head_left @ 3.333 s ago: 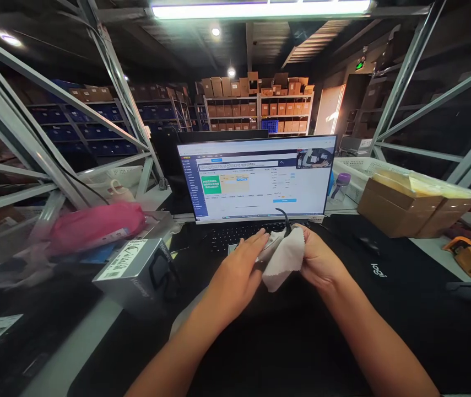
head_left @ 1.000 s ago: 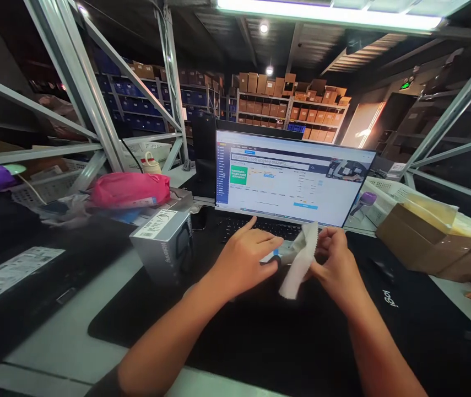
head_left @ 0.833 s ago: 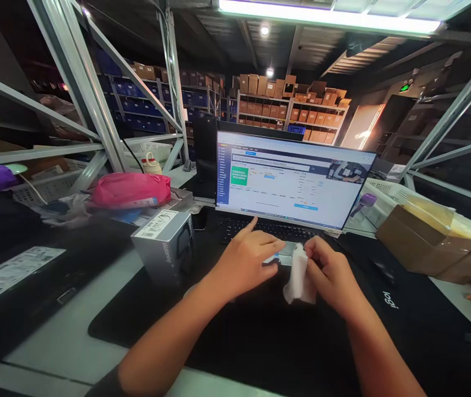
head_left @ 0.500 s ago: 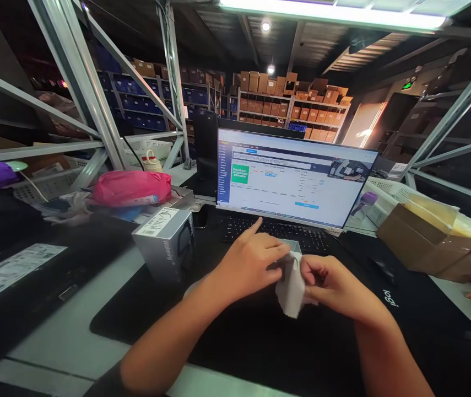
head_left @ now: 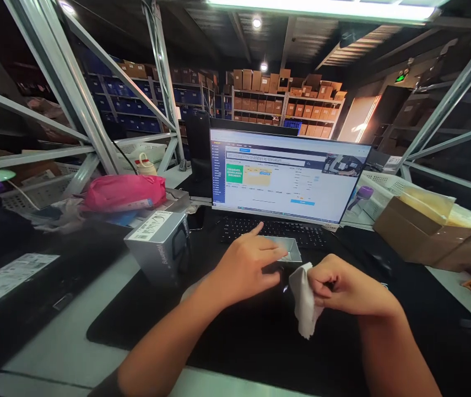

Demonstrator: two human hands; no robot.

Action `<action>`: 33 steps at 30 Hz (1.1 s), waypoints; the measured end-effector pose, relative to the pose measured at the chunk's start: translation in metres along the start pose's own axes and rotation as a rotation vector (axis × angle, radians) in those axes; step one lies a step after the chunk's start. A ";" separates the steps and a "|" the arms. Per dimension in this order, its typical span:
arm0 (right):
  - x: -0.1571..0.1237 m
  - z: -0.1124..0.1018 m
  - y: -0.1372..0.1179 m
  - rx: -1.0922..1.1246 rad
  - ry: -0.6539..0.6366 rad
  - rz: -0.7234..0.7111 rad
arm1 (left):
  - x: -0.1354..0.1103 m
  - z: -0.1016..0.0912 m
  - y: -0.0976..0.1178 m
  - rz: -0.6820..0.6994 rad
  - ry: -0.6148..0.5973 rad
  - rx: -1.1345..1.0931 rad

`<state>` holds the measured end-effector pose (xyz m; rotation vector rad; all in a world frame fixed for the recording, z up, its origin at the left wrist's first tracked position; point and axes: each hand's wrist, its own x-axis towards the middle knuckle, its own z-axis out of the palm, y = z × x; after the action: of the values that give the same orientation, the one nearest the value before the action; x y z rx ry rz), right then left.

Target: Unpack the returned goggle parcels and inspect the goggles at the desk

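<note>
My right hand (head_left: 345,286) is closed on a white cloth (head_left: 305,303), which hangs down from its fingers over the black desk mat (head_left: 235,342). My left hand (head_left: 247,264) sits just left of it, fingers curled with the index finger sticking out toward the keyboard (head_left: 276,227). It pinches a small dark item at its fingertips that I cannot make out. A small grey open tray (head_left: 291,252) lies just beyond both hands, in front of the keyboard.
A lit monitor (head_left: 288,176) stands behind the keyboard. A grey product box (head_left: 156,248) and a pink bag (head_left: 123,192) are on the left. A cardboard box (head_left: 417,234), a purple-capped bottle (head_left: 359,199) and a dark mouse (head_left: 378,264) are on the right. Metal racking frames both sides.
My right hand has pulled the cloth away from my left hand, down and to the right. The hands, joined half a second ago, are now apart. The grey tray is uncovered.
</note>
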<state>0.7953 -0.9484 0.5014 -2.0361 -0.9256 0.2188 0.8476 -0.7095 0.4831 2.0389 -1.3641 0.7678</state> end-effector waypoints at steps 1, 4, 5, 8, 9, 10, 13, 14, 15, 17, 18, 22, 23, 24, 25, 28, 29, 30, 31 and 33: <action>0.002 0.005 -0.002 -0.034 0.041 0.014 | 0.000 0.003 0.001 0.010 -0.001 0.008; 0.013 0.026 -0.005 -0.188 0.267 0.094 | 0.001 0.010 0.005 0.044 0.006 0.064; 0.016 0.030 -0.005 -0.216 0.323 0.106 | 0.001 0.010 0.006 0.050 0.008 0.075; 0.017 0.027 -0.001 -0.135 0.249 0.072 | 0.003 0.006 0.005 0.045 0.006 0.059; 0.014 0.021 0.001 -0.080 0.168 0.053 | 0.004 0.004 0.004 0.041 0.005 0.043; 0.009 0.013 0.003 -0.024 0.081 0.036 | 0.004 0.002 0.003 0.034 0.007 0.025; -0.005 -0.009 0.006 0.139 -0.098 0.045 | 0.004 -0.003 0.003 0.010 0.007 -0.021; -0.008 -0.013 0.006 0.181 -0.125 0.055 | 0.004 -0.003 0.003 0.002 0.006 -0.032; -0.010 -0.015 0.005 0.196 -0.129 0.057 | 0.004 -0.003 0.003 -0.002 0.010 -0.038; -0.008 -0.011 0.001 0.128 -0.070 0.050 | 0.003 -0.002 0.003 -0.003 0.035 -0.030; -0.005 -0.005 -0.002 0.062 -0.014 0.044 | 0.003 -0.001 0.004 0.002 0.048 -0.017; 0.012 0.026 -0.012 -0.189 0.275 0.088 | 0.004 0.004 0.007 0.035 0.033 0.061; 0.016 0.032 -0.013 -0.232 0.337 0.096 | 0.004 0.005 0.008 0.041 0.027 0.076; 0.018 0.035 -0.012 -0.260 0.377 0.095 | 0.004 0.005 0.008 0.045 0.024 0.086; 0.018 0.036 -0.011 -0.260 0.377 0.088 | 0.004 0.004 0.008 0.048 0.020 0.089; 0.013 0.019 -0.004 -0.108 0.168 0.049 | 0.003 0.000 0.005 0.046 0.014 0.049; 0.009 0.011 -0.001 -0.049 0.085 0.031 | 0.003 -0.002 0.003 0.036 0.017 0.028; 0.005 0.002 0.002 -0.009 0.024 0.012 | 0.004 -0.003 0.002 0.020 0.024 0.007; 0.002 -0.005 0.004 0.009 -0.005 -0.004 | 0.004 -0.005 0.001 0.002 0.036 -0.013; -0.003 -0.015 0.007 0.011 -0.010 -0.026 | 0.003 -0.006 0.000 -0.030 0.053 -0.046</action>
<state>0.8041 -0.9623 0.5048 -2.0140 -0.9541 0.2191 0.8478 -0.7073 0.4896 1.9851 -1.3072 0.7650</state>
